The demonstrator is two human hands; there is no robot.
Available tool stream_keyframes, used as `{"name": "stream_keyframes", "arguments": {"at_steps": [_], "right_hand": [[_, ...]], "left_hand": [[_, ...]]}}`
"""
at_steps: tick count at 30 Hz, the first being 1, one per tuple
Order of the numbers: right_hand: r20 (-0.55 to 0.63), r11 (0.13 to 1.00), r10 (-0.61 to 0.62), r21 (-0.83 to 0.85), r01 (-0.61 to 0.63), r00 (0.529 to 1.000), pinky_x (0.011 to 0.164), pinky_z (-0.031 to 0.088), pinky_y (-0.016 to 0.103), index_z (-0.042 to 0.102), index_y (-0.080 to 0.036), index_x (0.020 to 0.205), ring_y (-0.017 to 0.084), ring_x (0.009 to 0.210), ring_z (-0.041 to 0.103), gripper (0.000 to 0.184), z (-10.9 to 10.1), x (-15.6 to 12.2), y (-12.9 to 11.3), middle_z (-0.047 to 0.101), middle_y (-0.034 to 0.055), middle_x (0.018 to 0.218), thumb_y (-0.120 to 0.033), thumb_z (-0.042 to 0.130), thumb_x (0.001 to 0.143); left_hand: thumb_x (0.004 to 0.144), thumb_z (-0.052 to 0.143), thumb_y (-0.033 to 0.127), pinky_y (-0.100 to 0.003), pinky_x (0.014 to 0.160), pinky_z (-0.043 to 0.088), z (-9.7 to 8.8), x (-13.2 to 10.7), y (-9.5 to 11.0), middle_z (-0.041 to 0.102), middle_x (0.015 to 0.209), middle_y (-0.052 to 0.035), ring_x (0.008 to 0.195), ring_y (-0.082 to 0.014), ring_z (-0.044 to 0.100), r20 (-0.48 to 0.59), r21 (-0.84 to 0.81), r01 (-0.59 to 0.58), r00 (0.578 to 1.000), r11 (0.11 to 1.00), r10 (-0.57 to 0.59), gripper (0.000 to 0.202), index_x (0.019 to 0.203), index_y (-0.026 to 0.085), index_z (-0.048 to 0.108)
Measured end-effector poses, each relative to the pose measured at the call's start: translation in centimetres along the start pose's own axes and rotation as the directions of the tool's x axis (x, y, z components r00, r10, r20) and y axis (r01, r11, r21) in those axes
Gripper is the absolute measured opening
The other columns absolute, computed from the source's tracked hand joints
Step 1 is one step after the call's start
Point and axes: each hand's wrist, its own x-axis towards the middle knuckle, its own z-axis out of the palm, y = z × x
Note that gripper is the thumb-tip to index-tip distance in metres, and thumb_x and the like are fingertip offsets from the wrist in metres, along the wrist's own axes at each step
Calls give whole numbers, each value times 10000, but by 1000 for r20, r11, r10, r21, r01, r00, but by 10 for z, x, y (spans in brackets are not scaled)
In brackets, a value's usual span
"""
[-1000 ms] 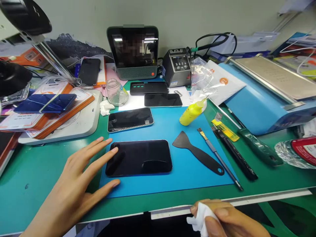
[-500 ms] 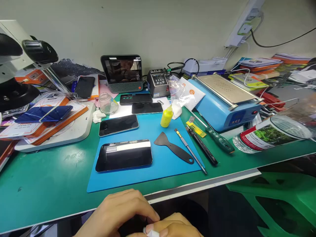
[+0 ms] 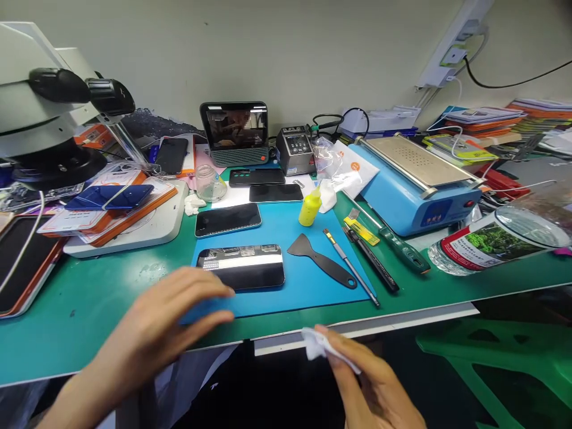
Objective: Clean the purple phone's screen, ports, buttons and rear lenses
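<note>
My left hand (image 3: 174,313) reaches over the front left of the blue mat (image 3: 259,305), thumb and fingers apart with nothing between them. Just beyond its fingertips lies a black-screened phone (image 3: 250,276), its left end partly covered by the hand. A second phone (image 3: 229,221) lies behind it on the mat. In front of the table edge, my right hand (image 3: 369,378) pinches a crumpled white tissue (image 3: 318,345) between thumb and fingers. To the right on the mat are a black scraper (image 3: 322,265), a brush (image 3: 348,265) and a yellow bottle (image 3: 310,208).
A black pen-shaped tool (image 3: 373,262) and a green-handled screwdriver (image 3: 404,253) lie right of the mat. Behind them stands a blue heating plate machine (image 3: 415,205). A clear plastic tub (image 3: 496,244) lies at the right. On the left, a microscope (image 3: 58,119) rises over stacked boxes.
My hands have moved apart from their place together below the table edge. The left has come up toward the near phone; the right keeps the tissue. The view has shifted slightly left.
</note>
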Motion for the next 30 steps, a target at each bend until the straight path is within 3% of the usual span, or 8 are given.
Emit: {"name": "stream_keyframes", "arguments": {"at_steps": [2, 6, 9, 14, 20, 23, 28, 30], "right_hand": [[-52, 991, -114, -74, 110, 992, 875, 722, 292, 881, -240, 1141, 213, 961, 861, 248, 6, 15, 5, 882, 36, 1076, -63, 857, 969], [-40, 915, -331, -258, 310, 943, 902, 692, 301, 845, -204, 1150, 179, 972, 821, 282, 28, 39, 10, 837, 34, 1053, 0, 852, 956], [105, 848, -389, -347, 400, 915, 925, 678, 307, 823, -201, 1169, 173, 993, 819, 262, 47, 46, 10, 839, 41, 1077, 4, 789, 1009], [310, 793, -385, -371, 484, 869, 925, 683, 362, 830, -185, 1220, 220, 1046, 830, 212, 61, 40, 12, 860, 68, 1129, -65, 744, 1068], [441, 654, -450, -430, 623, 777, 1159, 654, 431, 749, -104, 1472, 299, 1413, 762, 410, 53, 27, 19, 833, 108, 1415, -40, 734, 1067], [480, 587, -475, -452, 671, 738, 1290, 578, 479, 724, -34, 1484, 327, 1482, 723, 433, 56, 17, 17, 804, 152, 1465, -27, 750, 1052], [575, 567, -489, -362, 740, 656, 1354, 535, 483, 737, 17, 1434, 342, 1514, 694, 385, 61, 9, 9, 762, 200, 1509, -27, 726, 1053], [589, 595, -476, -330, 732, 653, 1358, 535, 486, 744, 4, 1421, 322, 1503, 704, 368, 61, 13, 8, 768, 190, 1502, -5, 696, 1057]], "left_hand": [[1078, 765, 586, -435, 1168, 621, -9, -4, -27, 783, 1431, -48, 1321, -287, 775, -41, 181, 39, 999, 983, -32, 450, 1468, 380, 674], [1029, 707, 776, -633, 1316, 532, -9, -13, -62, 529, 1790, -118, 1626, -401, 573, 77, 229, 180, 976, 957, -202, 935, 1792, 389, 328], [1055, 688, 749, -650, 1324, 524, -2, -18, -70, 496, 1824, -105, 1650, -399, 548, 79, 197, 261, 957, 945, -281, 940, 1816, 407, 256], [1089, 682, 687, -592, 1284, 559, 4, -21, -66, 576, 1747, -103, 1600, -376, 592, 14, 163, 292, 954, 942, -298, 825, 1778, 386, 341], [1046, 705, 757, -531, 1183, 599, 5, -23, -63, 672, 1591, -97, 1454, -360, 662, -48, 191, 198, 980, 961, -192, 867, 1743, 361, 372], [1053, 678, 771, -527, 1126, 598, 5, -24, -62, 680, 1530, -121, 1384, -370, 669, -47, 217, 150, 989, 965, -144, 880, 1751, 340, 357], [1054, 683, 765, -516, 1087, 577, 3, -24, -59, 666, 1503, -136, 1347, -377, 656, -30, 227, 133, 991, 965, -130, 920, 1783, 344, 312], [1046, 689, 771, -511, 1082, 570, 3, -24, -58, 666, 1495, -136, 1339, -377, 654, -27, 219, 133, 991, 967, -130, 944, 1793, 345, 300]]}}
